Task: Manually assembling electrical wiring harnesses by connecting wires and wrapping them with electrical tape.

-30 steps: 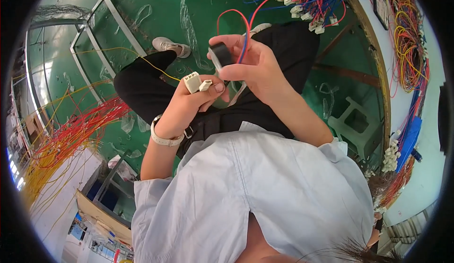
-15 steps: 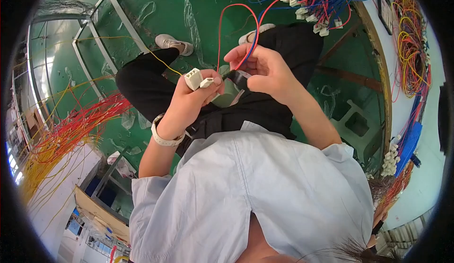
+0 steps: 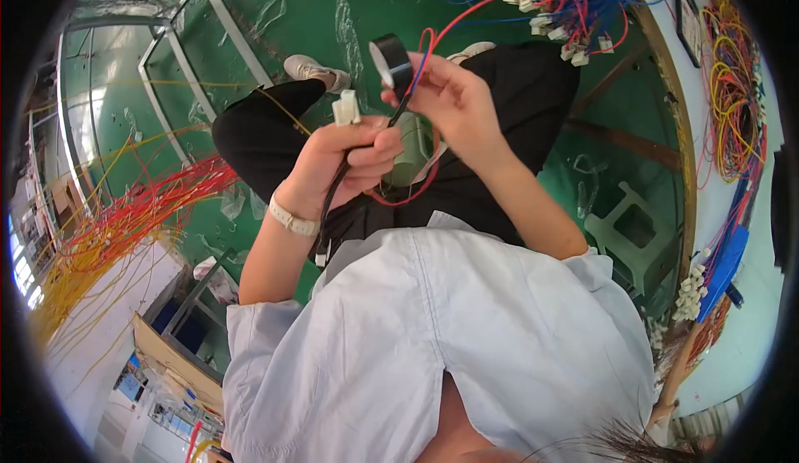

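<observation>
My left hand (image 3: 337, 159) is closed around a wire bundle (image 3: 334, 187), part of it wrapped in black. A white plastic connector (image 3: 346, 108) sticks up above the thumb. Across from it, my right hand (image 3: 458, 101) has its fingers closed on a roll of black tape (image 3: 393, 59), tilted on edge at the fingertips. Black tape or wrapped wire stretches between the roll and my left hand. Red and blue wires (image 3: 426, 47) pass by my right fingers toward the upper right. A red wire loop (image 3: 416, 199) hangs below the hands.
Red and blue wires with white connectors (image 3: 574, 14) hang at the upper right. Red and yellow wires (image 3: 150, 213) spread at the left beside a metal frame (image 3: 225, 18). A green plastic stool (image 3: 637, 234) stands at the right, near a table edge (image 3: 678, 130) with more wires.
The tape roll has come up into plain view at my right fingertips. My left hand has turned over, so the connector points up and the black-wrapped length shows. The red wire loop now hangs lower.
</observation>
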The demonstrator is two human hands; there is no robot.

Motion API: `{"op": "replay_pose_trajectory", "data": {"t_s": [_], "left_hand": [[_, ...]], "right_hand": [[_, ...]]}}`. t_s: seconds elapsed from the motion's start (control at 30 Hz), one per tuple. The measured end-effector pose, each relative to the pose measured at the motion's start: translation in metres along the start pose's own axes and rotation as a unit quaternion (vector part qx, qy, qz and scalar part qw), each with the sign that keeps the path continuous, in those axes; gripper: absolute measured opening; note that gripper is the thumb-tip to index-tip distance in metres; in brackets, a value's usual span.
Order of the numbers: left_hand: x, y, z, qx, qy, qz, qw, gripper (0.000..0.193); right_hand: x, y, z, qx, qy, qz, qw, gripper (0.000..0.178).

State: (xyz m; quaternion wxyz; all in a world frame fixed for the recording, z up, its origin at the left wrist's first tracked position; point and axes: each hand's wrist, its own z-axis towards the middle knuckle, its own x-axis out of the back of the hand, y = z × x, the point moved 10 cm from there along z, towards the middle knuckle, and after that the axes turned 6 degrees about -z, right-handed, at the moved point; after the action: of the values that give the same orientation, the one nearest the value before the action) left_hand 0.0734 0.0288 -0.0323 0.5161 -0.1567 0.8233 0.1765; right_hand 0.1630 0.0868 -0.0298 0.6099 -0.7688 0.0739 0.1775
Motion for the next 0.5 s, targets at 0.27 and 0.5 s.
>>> {"op": "replay_pose_trajectory", "data": {"t_s": [0.27, 0.5], "left_hand": [[0.016, 0.008, 0.003, 0.002, 0.058, 0.047, 0.997, 0.021], [0.016, 0.002, 0.0, 0.051, 0.104, 0.082, 0.99, 0.019]], "right_hand": [[0.002, 0.009, 0.001, -0.144, -0.136, 0.013, 0.98, 0.022], [0.012, 0.006, -0.016, -0.158, -0.145, -0.099, 0.972, 0.025]]}}
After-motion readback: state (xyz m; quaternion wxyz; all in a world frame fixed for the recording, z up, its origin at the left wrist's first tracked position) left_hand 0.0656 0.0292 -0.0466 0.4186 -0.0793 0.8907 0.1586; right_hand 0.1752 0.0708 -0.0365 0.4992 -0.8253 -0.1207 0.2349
